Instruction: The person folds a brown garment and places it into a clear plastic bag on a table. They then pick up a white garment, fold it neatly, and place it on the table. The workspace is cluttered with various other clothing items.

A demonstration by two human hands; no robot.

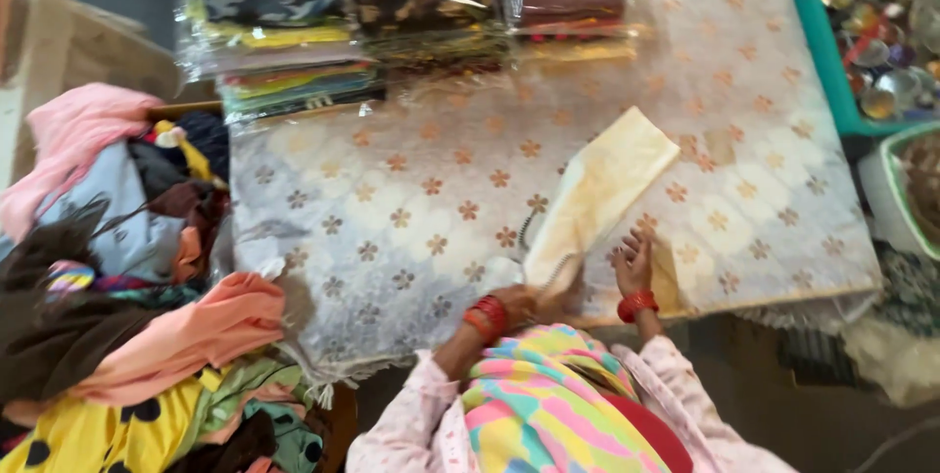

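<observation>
Step in hand: by the look of it, folding or smoothing a cream-yellow folded cloth piece (599,197) on the work surface; the cloth lies slantwise, its far end toward the right, its near end at the hands.
Left hand (537,302): at the near end of the cream cloth, mostly hidden beneath it; red bangles on the wrist; I cannot tell whether the fingers are curled on the cloth or only under it.
Right hand (634,260): just right of the cloth's near end, resting flat on the surface, fingers loosely apart and not clamped on anything; red bangles here too.
Next move, as a judgement: any further fold would need the left hand to keep the near end steady while the right hand takes the free edge, since the cloth looks thin and limp.
Surface: a wide silvery-white fabric with small orange-brown flower motifs (411,209), spread over a table and reaching its near edge.
Far side: stacks of dark and bright patterned fabrics in clear plastic wrappers (392,13), in a row along the far edge.
Left: a loose heap of mixed clothes in pink, peach, yellow and brown (127,316), well apart from the hands.
Right: a teal plastic tray of small shiny items (871,42), blurred; nearer, a green-rimmed round container (906,189).
Nearest the camera: the person's pink sleeves and a striped multicoloured head covering (548,404).
</observation>
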